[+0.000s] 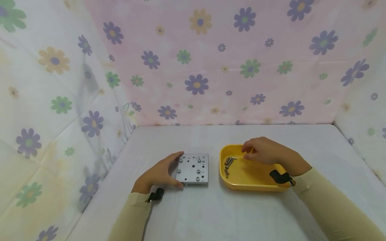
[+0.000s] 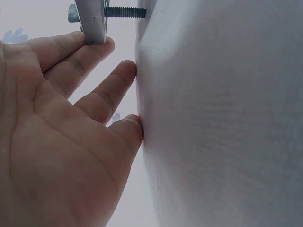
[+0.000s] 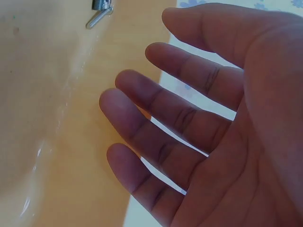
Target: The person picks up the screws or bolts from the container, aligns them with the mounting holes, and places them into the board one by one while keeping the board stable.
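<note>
Left hand [image 1: 161,174]: a metal plate [image 1: 189,167] is pinched along its left side, with the thumb set at the near left corner and the fingers at the far left corner. In the left wrist view, the plate's edge is met by two fingertips; the two lower fingers are spread, and their tips are rested on the white table [image 1: 187,214].

Plate is located left of the yellow tray [image 1: 256,188], apart from it, with a strip of table left between. Its face is pierced by numerous holes; five socket-head screws [image 1: 198,171] are seated in it, two along the left side and three toward the right. One threaded shank [image 2: 125,12] is seen projecting from the underside. Whether the table is touched by its tip cannot be told.

Right hand [image 1: 265,150]: held over the far part of the tray, fingers loosely bent and spread apart, thumb parted from them. Whether the tray wall is touched cannot be told. Loose screws [image 1: 229,163] are gathered in the tray's left part, several laid close together, left of the fingertips.

Both forearms are covered by beige sleeves [image 1: 328,201]; a black device [image 1: 281,176] is worn at each wrist. The table is backed by flower-printed cloth [image 1: 196,108], also hung at both sides.
</note>
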{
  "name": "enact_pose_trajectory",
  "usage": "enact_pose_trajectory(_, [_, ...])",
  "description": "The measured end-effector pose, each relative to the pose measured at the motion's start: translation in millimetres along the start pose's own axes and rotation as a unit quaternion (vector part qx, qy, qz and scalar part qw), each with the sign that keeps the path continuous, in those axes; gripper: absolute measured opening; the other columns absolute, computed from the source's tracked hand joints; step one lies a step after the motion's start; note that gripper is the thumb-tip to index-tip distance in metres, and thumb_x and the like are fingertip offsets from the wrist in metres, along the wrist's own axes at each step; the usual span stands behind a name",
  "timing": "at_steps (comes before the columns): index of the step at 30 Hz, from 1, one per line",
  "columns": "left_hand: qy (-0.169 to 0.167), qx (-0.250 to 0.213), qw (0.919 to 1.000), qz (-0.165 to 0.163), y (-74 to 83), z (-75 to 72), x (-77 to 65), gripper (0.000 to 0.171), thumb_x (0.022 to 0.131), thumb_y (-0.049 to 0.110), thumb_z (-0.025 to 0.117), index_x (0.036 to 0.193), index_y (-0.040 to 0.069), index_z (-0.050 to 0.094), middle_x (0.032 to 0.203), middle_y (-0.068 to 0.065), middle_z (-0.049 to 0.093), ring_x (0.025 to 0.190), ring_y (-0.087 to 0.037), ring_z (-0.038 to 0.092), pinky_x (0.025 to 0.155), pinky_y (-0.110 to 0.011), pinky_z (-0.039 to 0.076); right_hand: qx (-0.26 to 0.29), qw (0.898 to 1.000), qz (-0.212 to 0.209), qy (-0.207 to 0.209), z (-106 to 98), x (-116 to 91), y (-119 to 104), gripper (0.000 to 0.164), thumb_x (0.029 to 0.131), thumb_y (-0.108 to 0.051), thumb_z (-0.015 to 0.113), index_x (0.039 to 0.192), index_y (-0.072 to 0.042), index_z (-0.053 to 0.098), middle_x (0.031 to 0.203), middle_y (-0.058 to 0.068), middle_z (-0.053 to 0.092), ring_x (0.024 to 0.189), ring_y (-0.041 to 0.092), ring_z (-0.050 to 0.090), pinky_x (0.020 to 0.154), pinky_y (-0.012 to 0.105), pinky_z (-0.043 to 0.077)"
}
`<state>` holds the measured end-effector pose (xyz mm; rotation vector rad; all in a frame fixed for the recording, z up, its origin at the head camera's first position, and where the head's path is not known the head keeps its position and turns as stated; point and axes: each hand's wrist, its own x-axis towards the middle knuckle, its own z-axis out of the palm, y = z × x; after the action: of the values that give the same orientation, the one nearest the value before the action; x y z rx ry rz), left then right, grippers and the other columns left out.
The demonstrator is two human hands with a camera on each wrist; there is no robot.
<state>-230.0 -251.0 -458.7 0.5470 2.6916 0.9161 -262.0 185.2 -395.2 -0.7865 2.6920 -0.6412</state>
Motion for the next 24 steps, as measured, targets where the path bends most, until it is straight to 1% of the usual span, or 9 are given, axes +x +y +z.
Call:
enact_pose_trajectory(4, [0.003, 0.004, 1.0000, 0.000, -1.4, 0.1, -0.3, 0.133, 0.054, 0.050, 0.100, 0.163, 0.028, 0.029, 0.167, 0.010, 0.032, 0.157, -0.019, 0.026, 0.126, -0.049, 0.024, 0.004, 1.000, -0.008, -0.005, -0.3, 2.6, 1.3, 0.027, 0.100, -0.027, 0.069, 0.122, -0.014, 0.072, 0.105, -0.004, 0.070, 0.094, 0.013, 0.061, 0.085, 0.035, 0.055])
enact_pose_trajectory(9, [0.005, 0.001, 1.0000, -0.003, -2.3, 0.6, 0.2, 0.132, 0.053, 0.050, 0.100, 0.162, 0.030, 0.030, 0.166, 0.011, 0.033, 0.157, -0.019, 0.026, 0.126, -0.049, 0.025, 0.016, 1.000, -0.013, -0.013, 0.7, 4.6, 0.9, 0.025, 0.099, -0.024, 0.070, 0.122, -0.013, 0.071, 0.101, -0.004, 0.068, 0.090, 0.014, 0.060, 0.082, 0.032, 0.054])
enact_pose_trajectory(12, [0.006, 0.000, 0.9999, -0.009, -1.6, 0.5, 0.0, 0.131, 0.052, 0.050, 0.101, 0.162, 0.032, 0.031, 0.166, 0.011, 0.033, 0.157, -0.018, 0.026, 0.127, -0.049, 0.024, 0.020, 1.000, -0.019, -0.015, 1.6, 6.7, 1.1, 0.024, 0.099, -0.021, 0.071, 0.121, -0.013, 0.072, 0.099, -0.005, 0.068, 0.090, 0.015, 0.060, 0.081, 0.032, 0.054])
enact_pose_trajectory(19, [0.005, -0.010, 0.9999, -0.011, -0.9, 0.6, -0.2, 0.132, 0.052, 0.050, 0.101, 0.162, 0.027, 0.032, 0.166, 0.009, 0.035, 0.157, -0.020, 0.027, 0.126, -0.050, 0.024, 0.023, 0.999, -0.031, -0.018, 4.8, 11.8, 2.2, 0.021, 0.098, -0.019, 0.071, 0.119, -0.015, 0.073, 0.096, -0.006, 0.068, 0.089, 0.015, 0.061, 0.081, 0.032, 0.054])
enact_pose_trajectory(24, [0.005, -0.016, 0.9998, -0.015, -0.8, 0.7, 0.5, 0.131, 0.052, 0.049, 0.101, 0.161, 0.031, 0.032, 0.166, 0.011, 0.034, 0.157, -0.018, 0.027, 0.126, -0.050, 0.024, 0.026, 0.999, -0.038, -0.012, 8.3, 15.0, 4.4, 0.021, 0.098, -0.019, 0.072, 0.118, -0.015, 0.075, 0.095, -0.007, 0.068, 0.089, 0.014, 0.061, 0.081, 0.032, 0.054])
